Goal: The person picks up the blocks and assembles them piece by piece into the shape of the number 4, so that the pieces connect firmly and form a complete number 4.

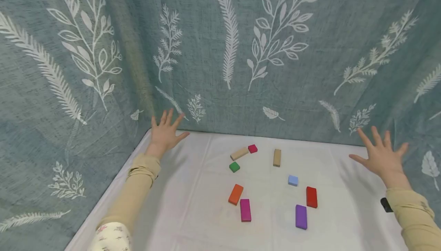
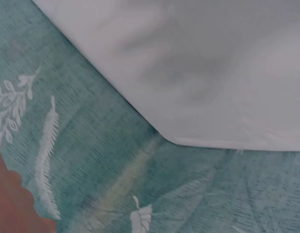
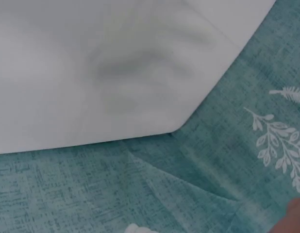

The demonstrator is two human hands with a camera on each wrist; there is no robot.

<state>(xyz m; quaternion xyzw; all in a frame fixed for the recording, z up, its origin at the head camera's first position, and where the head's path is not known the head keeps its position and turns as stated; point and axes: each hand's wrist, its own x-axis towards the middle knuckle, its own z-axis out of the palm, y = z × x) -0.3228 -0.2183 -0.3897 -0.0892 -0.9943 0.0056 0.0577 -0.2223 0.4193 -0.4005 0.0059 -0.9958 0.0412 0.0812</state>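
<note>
We hold both hands spread above a white sheet, their shadows falling on it. Taking clock directions from the middle of the scattered blocks, our left hand (image 1: 166, 135) is at 10 o'clock, fingers straight and fanned apart; our right hand (image 1: 383, 159) is near 3 o'clock, fingers likewise straight and wide.

Nearest our left hand, yet well apart from it, a beige block (image 1: 239, 153) lies between 10 and 11, with a crimson block (image 1: 252, 148) just beside it at 11 and a green block (image 1: 234, 167) near it at 10. Nearest our right hand, also well apart, a red block (image 1: 311, 197) lies towards 4, near a light blue block (image 1: 293, 181) at 3 and a purple block (image 1: 301, 217) at 5.

We see a second beige block (image 1: 277, 158) at 12, an orange block (image 1: 236, 194) at 8 and a magenta block (image 1: 245, 210) at 7. Behind hangs a leaf-printed curtain (image 1: 206, 51).
</note>
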